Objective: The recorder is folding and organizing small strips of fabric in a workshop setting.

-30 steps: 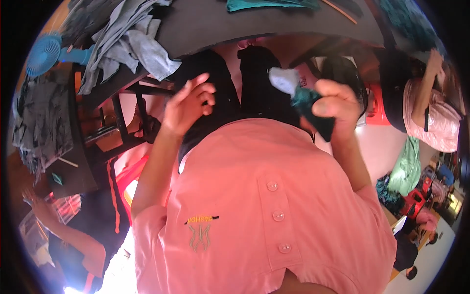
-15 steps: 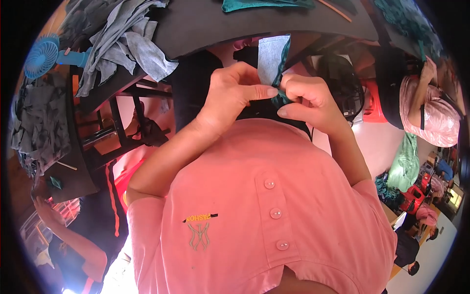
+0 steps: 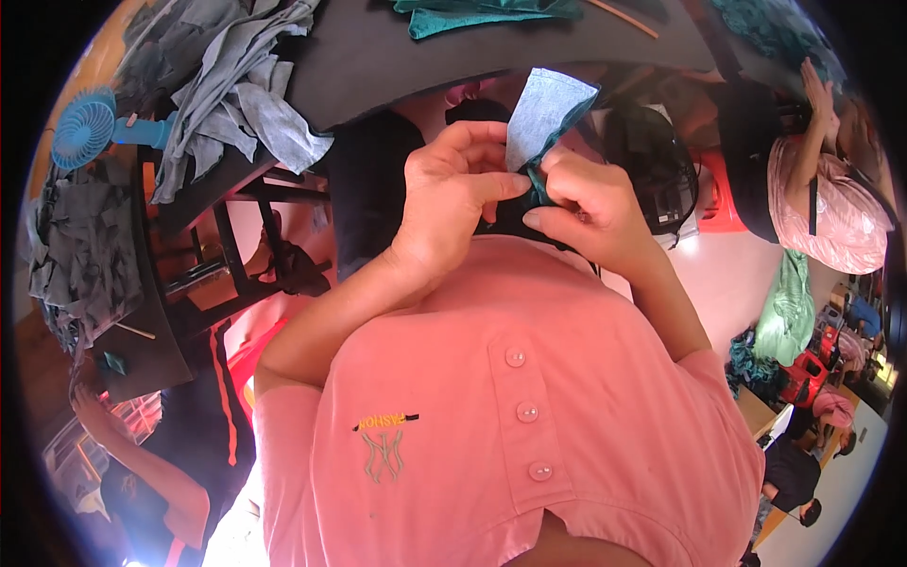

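Observation:
Between my two hands is a fabric strip [image 3: 546, 106], pale blue-grey on its broad face and dark teal along one edge. My left hand [image 3: 452, 180] pinches the strip's lower part between thumb and fingers. On the other side, my right hand [image 3: 588, 194] has its fingers curled round the teal part, thumb pressed below. The strip's wide end stands up above the hands, tilted to the right. Its lower end is partly hidden by my fingers.
A dark table [image 3: 378, 71] lies ahead, bearing teal fabric [image 3: 487, 19]. Grey cloth pieces [image 3: 248, 99] pile up at the left beside a small blue fan [image 3: 83, 128]. Co-workers sit at the left [image 3: 142, 482] and right [image 3: 827, 198]. Dark stool legs [image 3: 231, 246] stand lower left.
The strip's upper end has tilted to the right and fanned wider. Both hands keep hold, with the right fingers curled in closer. The co-worker at the right has raised a hand.

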`<state>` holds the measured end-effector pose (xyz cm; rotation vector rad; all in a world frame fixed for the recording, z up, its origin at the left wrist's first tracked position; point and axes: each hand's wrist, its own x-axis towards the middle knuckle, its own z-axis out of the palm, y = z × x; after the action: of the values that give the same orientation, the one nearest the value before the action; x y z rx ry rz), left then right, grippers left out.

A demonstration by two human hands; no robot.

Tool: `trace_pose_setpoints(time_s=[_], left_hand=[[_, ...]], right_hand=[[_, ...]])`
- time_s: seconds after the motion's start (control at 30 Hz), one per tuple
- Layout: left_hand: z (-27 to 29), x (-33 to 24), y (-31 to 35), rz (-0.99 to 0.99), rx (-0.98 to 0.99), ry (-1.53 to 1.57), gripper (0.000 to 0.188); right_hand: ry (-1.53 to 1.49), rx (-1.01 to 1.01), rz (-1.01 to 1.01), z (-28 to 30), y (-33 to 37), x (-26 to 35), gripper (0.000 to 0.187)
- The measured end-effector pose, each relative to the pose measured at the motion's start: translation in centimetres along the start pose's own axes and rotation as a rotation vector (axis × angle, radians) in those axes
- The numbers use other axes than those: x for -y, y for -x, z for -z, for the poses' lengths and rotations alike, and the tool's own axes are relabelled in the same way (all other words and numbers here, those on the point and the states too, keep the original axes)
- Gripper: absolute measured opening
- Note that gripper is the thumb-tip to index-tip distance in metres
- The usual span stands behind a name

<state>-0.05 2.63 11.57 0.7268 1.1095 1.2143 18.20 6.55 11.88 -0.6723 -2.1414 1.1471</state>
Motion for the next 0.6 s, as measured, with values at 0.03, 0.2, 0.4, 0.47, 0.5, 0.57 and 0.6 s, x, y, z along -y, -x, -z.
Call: trace_pose_setpoints(time_s=[0.03, 0.2, 0.4, 0.47, 0.5, 0.57, 0.6], left_hand=[[-0.1, -0.1, 0.2, 0.004, -0.012, 0.012, 0.035], [0.0, -0.5, 0.1, 0.024, -0.033, 0.077, 0.034], [0.7, -0.4, 0.3, 0.088, -0.052, 0.235, 0.029], [0.6, -0.2, 0.3, 0.133, -0.109, 0.314, 0.028], [0.7, -0.1, 0.3, 0.134, -0.111, 0.313, 0.028], [0.7, 0.3, 0.3, 0.094, -0.100, 0.273, 0.024], [0.9, 0.7, 0.2, 0.097, -0.102, 0.273, 0.024]], right_hand=[[0.055, -0.014, 0.007, -0.2, 0.1, 0.1, 0.034], [0.185, -0.041, 0.057, -1.0, 0.3, -0.1, 0.030], [0.124, -0.147, -0.022, -4.0, 1.6, -3.0, 0.022], [0.147, -0.121, -0.048, -4.6, 1.8, -3.0, 0.019], [0.144, -0.121, -0.049, -4.7, 1.5, -2.9, 0.019], [0.082, -0.139, 0.001, -4.7, 0.9, -2.4, 0.015], [0.080, -0.138, -0.001, -4.8, 0.8, -2.1, 0.015]])
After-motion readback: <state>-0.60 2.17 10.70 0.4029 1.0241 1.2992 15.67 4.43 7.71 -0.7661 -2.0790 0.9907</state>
